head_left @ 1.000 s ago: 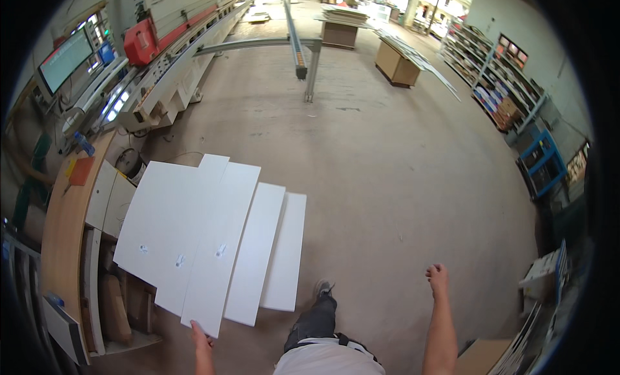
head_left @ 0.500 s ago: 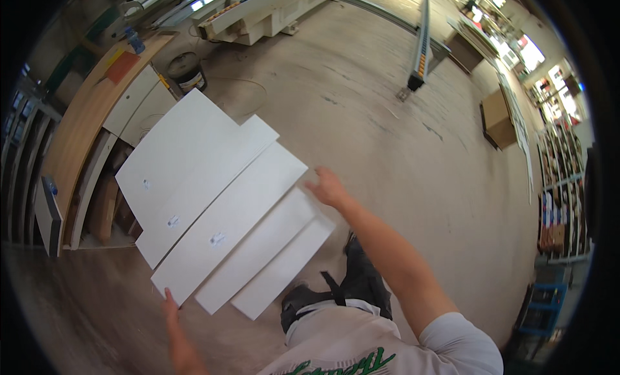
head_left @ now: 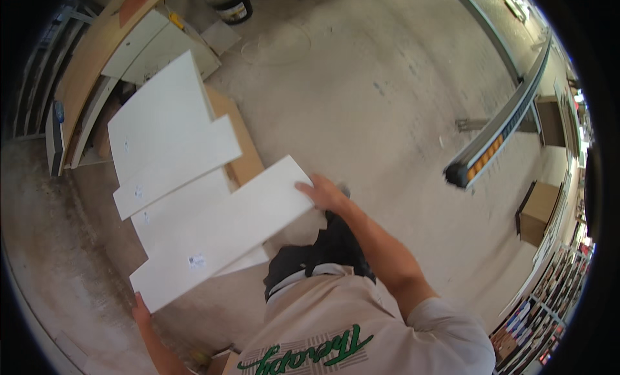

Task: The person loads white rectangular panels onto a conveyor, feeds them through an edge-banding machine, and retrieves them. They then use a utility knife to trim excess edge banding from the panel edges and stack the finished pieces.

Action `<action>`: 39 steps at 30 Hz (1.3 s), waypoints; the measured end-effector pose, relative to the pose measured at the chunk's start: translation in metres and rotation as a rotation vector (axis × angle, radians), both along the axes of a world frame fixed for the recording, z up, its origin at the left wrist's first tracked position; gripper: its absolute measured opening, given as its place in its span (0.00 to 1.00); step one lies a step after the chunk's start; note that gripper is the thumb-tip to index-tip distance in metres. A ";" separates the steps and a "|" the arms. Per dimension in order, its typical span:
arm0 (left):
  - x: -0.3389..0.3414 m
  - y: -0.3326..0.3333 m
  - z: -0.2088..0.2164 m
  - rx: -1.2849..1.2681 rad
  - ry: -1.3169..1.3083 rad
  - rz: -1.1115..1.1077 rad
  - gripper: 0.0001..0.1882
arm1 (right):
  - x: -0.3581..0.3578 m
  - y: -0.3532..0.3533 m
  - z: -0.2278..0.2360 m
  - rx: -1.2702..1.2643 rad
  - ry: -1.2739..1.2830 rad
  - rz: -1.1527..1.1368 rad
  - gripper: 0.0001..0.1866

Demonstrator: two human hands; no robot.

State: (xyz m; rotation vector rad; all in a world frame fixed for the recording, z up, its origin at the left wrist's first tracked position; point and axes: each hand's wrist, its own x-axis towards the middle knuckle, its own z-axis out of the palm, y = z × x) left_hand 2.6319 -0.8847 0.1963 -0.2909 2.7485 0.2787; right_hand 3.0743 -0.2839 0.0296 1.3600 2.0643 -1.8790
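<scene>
A long white panel (head_left: 226, 234) with a small label spans the space before me, its right end higher in the picture. At its lower left end my left hand (head_left: 141, 308) grips the edge, the fingers mostly hidden by the panel. My right hand (head_left: 320, 193) holds the opposite end, thumb on top and fingers at the edge. Beyond it lies a stack with a large white board (head_left: 161, 126) on top and another white board (head_left: 184, 213) partly under the held panel. A brown board (head_left: 236, 133) shows beneath the stack. Part of a further white panel (head_left: 244, 261) shows below the held one.
A wood-topped bench (head_left: 84, 71) with white fronts stands at the left, a black bucket (head_left: 230, 6) past it. A metal rail with orange rollers (head_left: 487, 157) juts in from the right. Cardboard boxes (head_left: 540, 210) and filled shelving (head_left: 533, 323) line the right side.
The labelled panel has come away from the stack toward my body, with both hands now on its ends. My view has shifted, so the rail appears nearer.
</scene>
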 end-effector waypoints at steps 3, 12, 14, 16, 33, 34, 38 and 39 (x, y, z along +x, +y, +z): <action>0.056 0.061 0.012 0.138 0.147 -0.178 0.42 | 0.045 0.068 0.023 0.040 0.082 -0.126 0.31; 0.070 0.272 -0.047 0.515 0.385 -0.251 0.31 | 0.032 0.343 0.099 0.351 0.211 -0.137 0.29; 0.024 0.368 -0.057 0.636 0.156 -0.091 0.31 | 0.029 0.390 0.111 0.537 0.072 -0.203 0.29; -0.004 0.467 -0.054 0.471 0.321 -0.281 0.31 | 0.021 0.435 0.121 0.574 0.152 -0.265 0.30; -0.304 0.925 -0.004 0.752 0.525 -0.729 0.31 | -0.177 0.822 0.204 0.712 -0.056 -0.366 0.36; -0.321 0.930 -0.017 0.792 0.464 -0.694 0.30 | -0.200 0.848 0.202 0.744 -0.089 -0.352 0.36; -0.365 0.937 -0.043 0.995 0.058 -0.185 0.30 | -0.309 0.942 0.202 0.829 -0.079 -0.262 0.39; -0.371 0.948 -0.046 0.859 0.413 -0.460 0.31 | -0.338 0.959 0.201 0.890 -0.112 -0.269 0.39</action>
